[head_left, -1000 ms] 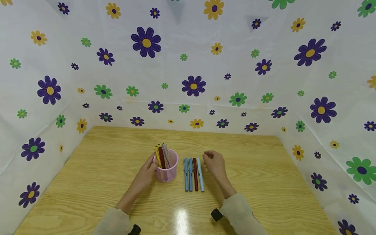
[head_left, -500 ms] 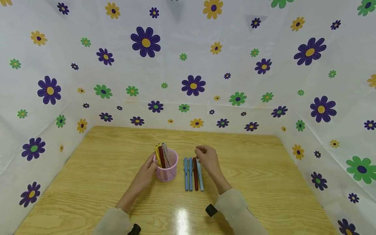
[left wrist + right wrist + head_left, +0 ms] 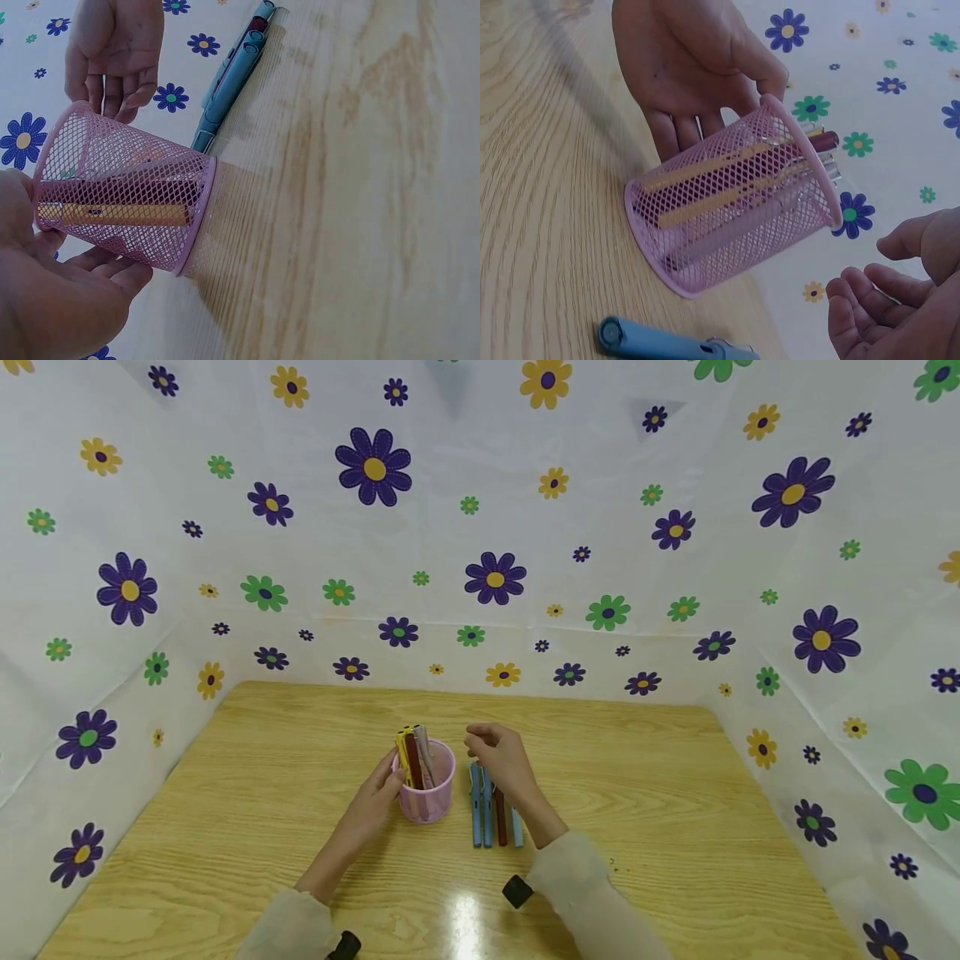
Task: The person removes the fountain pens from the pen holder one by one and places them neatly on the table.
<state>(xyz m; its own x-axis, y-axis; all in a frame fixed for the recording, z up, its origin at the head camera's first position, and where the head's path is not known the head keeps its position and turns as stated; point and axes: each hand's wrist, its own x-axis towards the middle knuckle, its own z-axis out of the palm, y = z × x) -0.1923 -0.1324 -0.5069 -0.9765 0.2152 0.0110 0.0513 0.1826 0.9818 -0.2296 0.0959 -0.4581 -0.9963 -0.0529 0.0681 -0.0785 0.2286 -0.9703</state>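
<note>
My left hand (image 3: 378,795) holds a pink mesh pen cup (image 3: 439,800) upright on the table, thumb at the rim and fingers along its side. Yellow pens (image 3: 402,752), a dark red pen (image 3: 413,762) and grey ones (image 3: 422,745) lean inside it. Right of the cup lie two blue pens (image 3: 476,827), another dark red pen (image 3: 502,831) and a light blue pen (image 3: 517,831), side by side. My right hand (image 3: 504,764) hovers over their far ends, partly hiding them. In the right wrist view its thumb and loosely bent fingers (image 3: 862,300) stand apart with nothing between them.
The wooden table (image 3: 300,735) is enclosed at the back and sides by a white flower-print cloth (image 3: 450,535). A black wrist camera (image 3: 517,891) sits at the right sleeve, and another (image 3: 345,945) at the left.
My right hand has moved left, from beside the light blue pen to over the blue pens' far ends near the cup. My left hand and the cup have stayed put.
</note>
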